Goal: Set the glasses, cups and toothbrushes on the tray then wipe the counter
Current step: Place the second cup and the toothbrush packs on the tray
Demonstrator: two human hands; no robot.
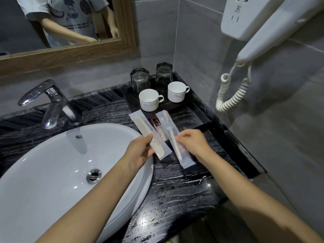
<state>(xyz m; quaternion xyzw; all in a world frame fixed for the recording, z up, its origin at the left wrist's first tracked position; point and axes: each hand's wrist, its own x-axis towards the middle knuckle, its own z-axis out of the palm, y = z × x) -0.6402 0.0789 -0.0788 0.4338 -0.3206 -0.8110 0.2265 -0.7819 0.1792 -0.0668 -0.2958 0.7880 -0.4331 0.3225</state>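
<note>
On the dark tray [192, 111] in the counter's back right corner stand two upturned glasses [140, 80] [164, 74] and two white cups [149, 100] [177, 92]. My left hand [140, 151] grips a clear packet holding a cream comb [149, 132]. My right hand [194, 142] pinches a clear packet with a toothbrush [172, 137] inside. Both packets lie slanted over the tray's front part. Another small packet [156, 122] shows between them, mostly covered.
A white oval basin [52, 163] and a chrome tap [50, 102] fill the left. The black marble counter [166, 190] is wet with droplets near its front edge. A wall hair dryer [263, 32] with a coiled cord [231, 92] hangs at the right. A wood-framed mirror [70, 50] is behind.
</note>
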